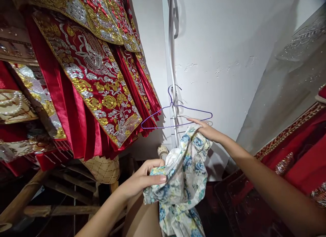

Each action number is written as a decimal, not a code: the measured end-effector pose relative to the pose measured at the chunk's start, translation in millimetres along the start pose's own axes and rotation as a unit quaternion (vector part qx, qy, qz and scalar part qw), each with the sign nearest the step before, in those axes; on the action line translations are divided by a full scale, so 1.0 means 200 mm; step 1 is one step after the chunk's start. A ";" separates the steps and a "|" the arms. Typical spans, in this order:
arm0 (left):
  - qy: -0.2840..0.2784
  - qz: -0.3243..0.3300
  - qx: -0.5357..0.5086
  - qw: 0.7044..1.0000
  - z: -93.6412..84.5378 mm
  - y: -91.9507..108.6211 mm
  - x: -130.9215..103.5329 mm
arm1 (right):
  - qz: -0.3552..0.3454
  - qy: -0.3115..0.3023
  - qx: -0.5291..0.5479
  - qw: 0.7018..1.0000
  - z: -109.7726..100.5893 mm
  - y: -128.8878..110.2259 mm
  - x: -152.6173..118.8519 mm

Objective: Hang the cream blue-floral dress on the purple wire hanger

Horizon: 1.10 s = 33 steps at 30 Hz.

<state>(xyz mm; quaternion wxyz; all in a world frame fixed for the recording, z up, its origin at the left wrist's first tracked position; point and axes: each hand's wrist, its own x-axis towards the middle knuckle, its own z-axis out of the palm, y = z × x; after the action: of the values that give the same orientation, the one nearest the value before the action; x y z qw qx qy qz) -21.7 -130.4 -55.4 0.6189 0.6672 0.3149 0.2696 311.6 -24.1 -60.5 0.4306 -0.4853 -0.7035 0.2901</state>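
A white garment with blue and yellow flowers (189, 172) hangs bunched between both hands. My left hand (150, 175) is closed on its left edge, thumb lying on top of the cloth. My right hand (205, 131) grips the upper right part of the garment, with one finger stretched out towards the hanger and the other fingers partly hidden by cloth. Just above the garment, a thin purple hanger (175, 106) hangs by its hook on a white upright rail (170, 43). No cloth is on this hanger. The garment's lower part trails down past my leg.
On the left hangs a red outfit with gold and silver embroidery (109, 90), close to the hanger's left end. Below it is a bamboo frame (61, 209). A scuffed white wall (216, 60) stands behind. Red beaded fabric (300, 162) lies at the right.
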 end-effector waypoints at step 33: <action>0.255 0.154 0.282 0.912 -0.46 0.33 0.48 | -0.018 -0.055 0.003 0.998 0.05 -0.11 -0.19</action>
<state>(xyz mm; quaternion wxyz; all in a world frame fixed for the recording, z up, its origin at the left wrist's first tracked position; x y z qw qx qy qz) -22.6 -0.1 16.4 0.2551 0.7627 0.4180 0.4224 299.7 -67.5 -59.7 0.3976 -0.4546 -0.7340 0.3106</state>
